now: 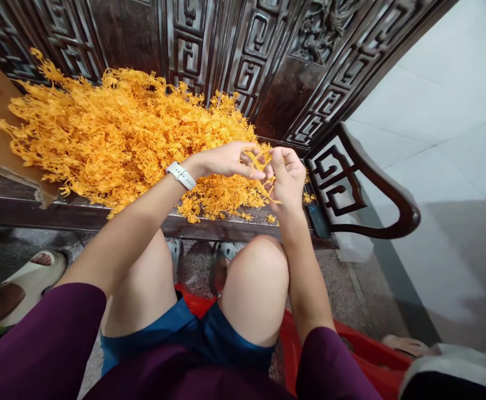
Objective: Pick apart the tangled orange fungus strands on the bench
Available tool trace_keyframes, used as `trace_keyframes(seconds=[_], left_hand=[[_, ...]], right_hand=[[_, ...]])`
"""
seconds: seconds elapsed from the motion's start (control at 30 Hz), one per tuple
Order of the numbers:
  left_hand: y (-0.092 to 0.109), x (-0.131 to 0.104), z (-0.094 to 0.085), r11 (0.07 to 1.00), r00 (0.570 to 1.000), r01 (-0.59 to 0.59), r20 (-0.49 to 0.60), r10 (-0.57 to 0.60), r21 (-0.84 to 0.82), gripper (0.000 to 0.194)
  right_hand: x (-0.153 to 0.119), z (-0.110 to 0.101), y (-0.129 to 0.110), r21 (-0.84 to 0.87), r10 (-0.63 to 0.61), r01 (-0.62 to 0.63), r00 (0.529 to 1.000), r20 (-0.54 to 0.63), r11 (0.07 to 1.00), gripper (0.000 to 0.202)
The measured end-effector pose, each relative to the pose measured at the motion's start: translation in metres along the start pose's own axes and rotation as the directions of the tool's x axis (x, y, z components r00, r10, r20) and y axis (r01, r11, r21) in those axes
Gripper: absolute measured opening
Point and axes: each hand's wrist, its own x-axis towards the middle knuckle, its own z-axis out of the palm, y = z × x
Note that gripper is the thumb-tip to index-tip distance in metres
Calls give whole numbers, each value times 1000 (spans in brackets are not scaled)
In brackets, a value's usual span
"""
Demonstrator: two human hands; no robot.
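Observation:
A big heap of orange, frilly plastic-looking sprigs (134, 130) lies on the dark wooden bench. Over its right end, my left hand (234, 159) reaches in with thumb and fingers apart, curved around a gap where orange shows. My right hand (287, 175) is closed, thumb against the fingers, with a thin orange sprig (269, 193) sticking out below them. The two hands are close together, fingertips almost meeting. Whether the left fingertips touch the sprig I cannot tell. A pale watch band (181, 175) circles my left wrist.
Behind the heap rises the bench's carved dark backrest (138, 41); its curved armrest (405, 214) stands at right. A dark phone-like object (318, 219) lies beside the armrest. Cardboard (1, 122) borders the heap at left. Another person's foot in a pale sandal (34, 283) is at lower left.

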Motion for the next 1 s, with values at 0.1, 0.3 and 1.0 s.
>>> trace_keyframes(seconds=[0.1, 0.3, 1.0], left_hand=[[1, 1, 7, 997, 994, 3, 112, -11, 79, 46], [-4, 2, 3, 967, 958, -39, 284, -35, 250, 30], [2, -34, -120, 942, 885, 23, -445, 137, 335, 19]], right_hand=[[2, -2, 2, -15, -44, 44, 999, -27, 999, 50], [1, -5, 2, -48, -113, 109, 988, -104, 993, 48], [-4, -19, -12, -124, -501, 486, 824, -266, 865, 30]])
